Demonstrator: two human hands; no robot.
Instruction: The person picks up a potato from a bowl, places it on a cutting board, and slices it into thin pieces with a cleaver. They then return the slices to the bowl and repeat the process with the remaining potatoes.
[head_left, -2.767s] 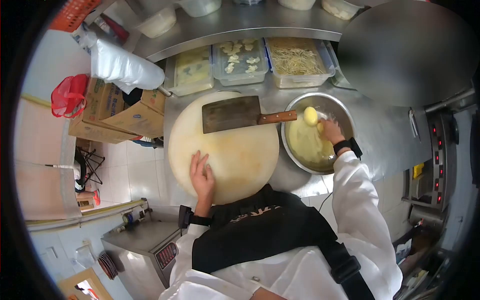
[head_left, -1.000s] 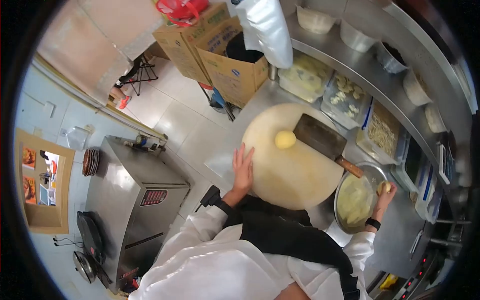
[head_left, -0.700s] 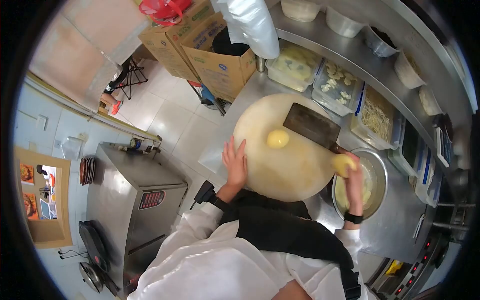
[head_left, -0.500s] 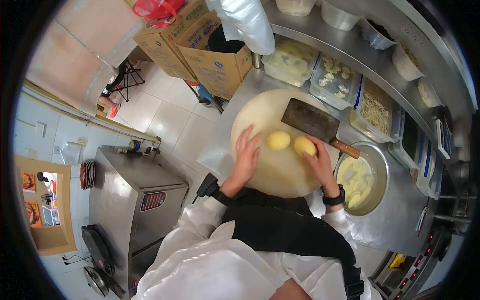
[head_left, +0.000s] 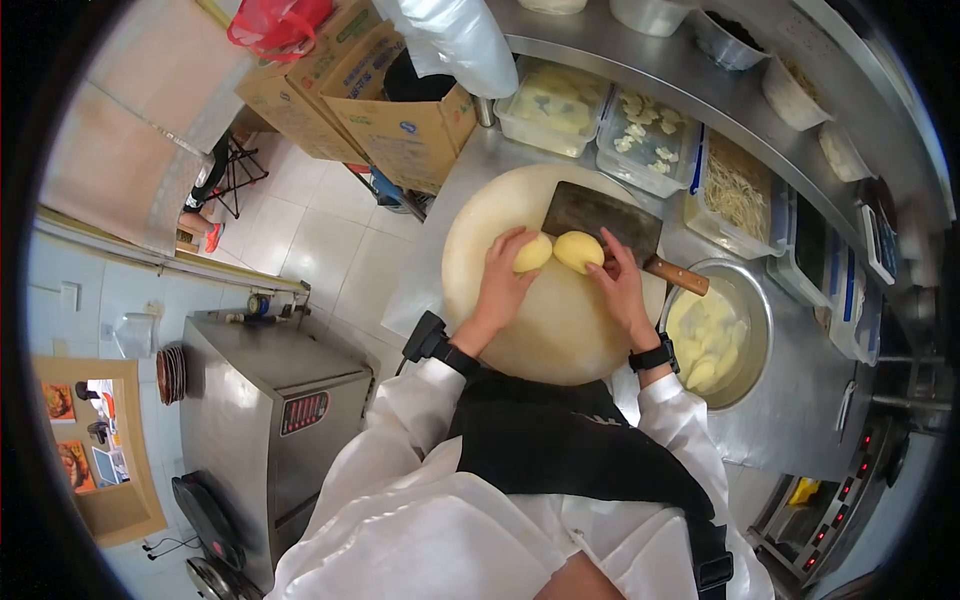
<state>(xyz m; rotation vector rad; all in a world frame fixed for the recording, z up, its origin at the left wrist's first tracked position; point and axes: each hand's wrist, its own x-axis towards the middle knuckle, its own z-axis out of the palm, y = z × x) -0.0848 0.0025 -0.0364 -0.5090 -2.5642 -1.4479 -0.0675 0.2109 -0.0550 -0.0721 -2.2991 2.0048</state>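
Two peeled yellow potatoes lie side by side on a round, pale chopping block. My left hand (head_left: 505, 275) curls its fingers around the left potato (head_left: 533, 254). Around the right end of the other potato (head_left: 578, 252), my right hand (head_left: 622, 280) has its thumb and fingers closed. The two potatoes are touching or almost so. Behind them a cleaver (head_left: 606, 224) rests flat on the chopping block (head_left: 540, 340), its wooden handle pointing right over the rim of a metal bowl. Peeled potato pieces (head_left: 705, 335) sit in water inside that bowl (head_left: 765, 345).
Clear plastic tubs of cut food (head_left: 650, 145) line the back of the steel counter. A shelf (head_left: 640, 65) with several bowls runs above them. Cardboard boxes (head_left: 400, 120) stand back left, and a steel cabinet (head_left: 240, 380) is at left. Part of a person's leg shows beyond.
My left hand has moved right and closed on the left potato. Both potatoes have come closer together, the right one shifting left with my right hand. The camera view has shifted slightly.
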